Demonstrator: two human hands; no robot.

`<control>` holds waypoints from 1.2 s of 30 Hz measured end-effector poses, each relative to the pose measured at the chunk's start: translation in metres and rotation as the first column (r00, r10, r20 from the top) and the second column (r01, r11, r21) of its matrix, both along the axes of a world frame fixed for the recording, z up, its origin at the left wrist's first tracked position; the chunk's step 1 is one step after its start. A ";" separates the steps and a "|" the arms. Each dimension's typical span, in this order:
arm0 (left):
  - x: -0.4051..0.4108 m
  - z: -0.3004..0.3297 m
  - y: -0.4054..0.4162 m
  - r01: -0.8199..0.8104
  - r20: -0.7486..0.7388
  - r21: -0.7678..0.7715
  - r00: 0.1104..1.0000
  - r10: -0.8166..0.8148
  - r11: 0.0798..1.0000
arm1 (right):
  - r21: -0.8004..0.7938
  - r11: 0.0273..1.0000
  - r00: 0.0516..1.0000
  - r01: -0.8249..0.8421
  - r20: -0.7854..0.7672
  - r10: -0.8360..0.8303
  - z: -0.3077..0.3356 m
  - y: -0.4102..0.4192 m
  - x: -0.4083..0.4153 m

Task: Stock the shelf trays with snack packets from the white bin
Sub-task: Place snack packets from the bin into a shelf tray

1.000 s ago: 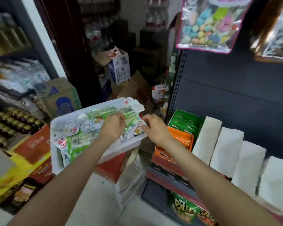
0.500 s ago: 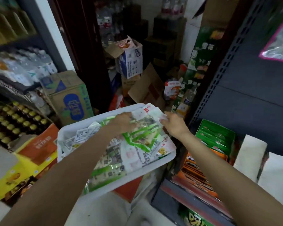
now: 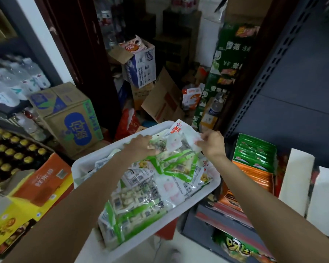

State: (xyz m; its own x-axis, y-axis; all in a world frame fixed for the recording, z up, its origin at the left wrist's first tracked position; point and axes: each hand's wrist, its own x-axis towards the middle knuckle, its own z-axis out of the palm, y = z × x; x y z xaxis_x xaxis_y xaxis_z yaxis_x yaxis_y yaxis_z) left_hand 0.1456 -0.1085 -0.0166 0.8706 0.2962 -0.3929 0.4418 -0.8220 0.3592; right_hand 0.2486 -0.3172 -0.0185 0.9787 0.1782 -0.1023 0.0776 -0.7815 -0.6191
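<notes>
Our shallow white plastic bin (image 3: 80,166) sits tilted before us, heaped with clear, green-trimmed and white snack packets (image 3: 141,198). Our left hand (image 3: 141,147) pinches a packet at the far side of the heap; our right hand (image 3: 213,144) grips a white packet with red print (image 3: 186,133) at the bin's far corner. Just right stands the dark shelf, its trays (image 3: 254,173) holding green and orange packets. A brown cardboard box (image 3: 70,118) crowds the left.
</notes>
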 end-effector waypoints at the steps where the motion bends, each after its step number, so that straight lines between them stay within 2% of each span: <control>1: -0.001 0.002 0.000 0.006 0.034 0.070 0.999 -0.008 0.998 | -0.011 1.000 1.000 -0.002 0.027 0.002 0.002 0.000 -0.003; 3: -0.003 0.005 -0.001 -0.009 0.162 0.185 0.987 -0.021 0.983 | -0.027 1.000 0.993 -0.012 0.119 0.015 0.007 0.001 -0.012; 5: -0.004 0.006 0.000 -0.018 0.267 0.177 0.963 -0.030 0.984 | 0.019 0.999 0.979 -0.047 0.199 0.043 0.014 0.001 -0.024; 6: -0.004 0.008 0.000 -0.027 0.307 0.124 0.952 -0.013 0.992 | 0.092 0.994 0.983 -0.061 0.180 0.044 0.018 0.002 -0.030; 8: -0.005 0.015 0.000 -0.011 0.374 0.009 0.927 0.007 1.000 | 0.330 0.944 1.000 0.002 0.001 -0.002 0.026 0.004 -0.042; 10: -0.006 0.023 -0.002 0.034 0.401 -0.137 0.916 0.024 0.990 | 0.540 0.827 0.974 0.158 -0.221 -0.041 0.033 0.006 -0.054; 12: -0.007 0.030 -0.006 0.111 0.439 -0.295 0.898 0.031 0.949 | 0.632 0.733 0.944 0.251 -0.328 -0.040 0.041 0.006 -0.063; 15: -0.008 0.041 -0.021 0.294 0.455 -0.361 0.884 -0.108 0.885 | 0.714 0.647 0.933 0.268 -0.361 0.012 0.054 0.000 -0.073; 19: -0.007 0.052 -0.048 0.338 0.403 -0.521 0.907 -0.123 0.784 | 0.732 0.637 0.950 0.241 -0.312 -0.001 0.066 -0.022 -0.079; 21: -0.004 0.052 -0.064 0.328 0.396 -0.541 0.912 -0.110 0.775 | 0.742 0.615 0.954 0.265 -0.294 -0.056 0.071 -0.038 -0.083; 25: 0.000 0.058 -0.118 0.274 0.449 -0.516 0.893 -0.016 0.812 | 0.838 0.429 0.938 0.337 -0.339 -0.074 0.080 -0.080 -0.097; 26: -0.001 0.060 -0.134 0.247 0.462 -0.516 0.887 0.023 0.820 | 0.833 0.435 0.934 0.342 -0.352 -0.059 0.080 -0.092 -0.102; 29: -0.002 0.060 -0.187 0.209 0.479 -0.504 0.875 0.069 0.838 | 0.759 0.581 0.945 0.295 -0.323 -0.057 0.074 -0.131 -0.121; 31: -0.007 0.059 -0.228 0.235 0.531 -0.472 0.845 0.061 0.849 | 0.744 0.595 0.951 0.305 -0.277 -0.141 0.072 -0.159 -0.130; 33: -0.017 0.058 -0.269 0.269 0.613 -0.349 0.790 0.002 0.898 | 0.729 0.600 0.944 0.328 -0.236 -0.230 0.071 -0.191 -0.136; 35: -0.025 0.055 -0.309 0.276 0.679 -0.059 0.716 -0.164 0.959 | 0.714 0.600 0.930 0.360 -0.222 -0.294 0.071 -0.227 -0.141; 36: -0.028 0.054 -0.329 0.297 0.676 0.051 0.693 -0.251 0.954 | 0.715 0.587 0.920 0.379 -0.222 -0.323 0.071 -0.246 -0.144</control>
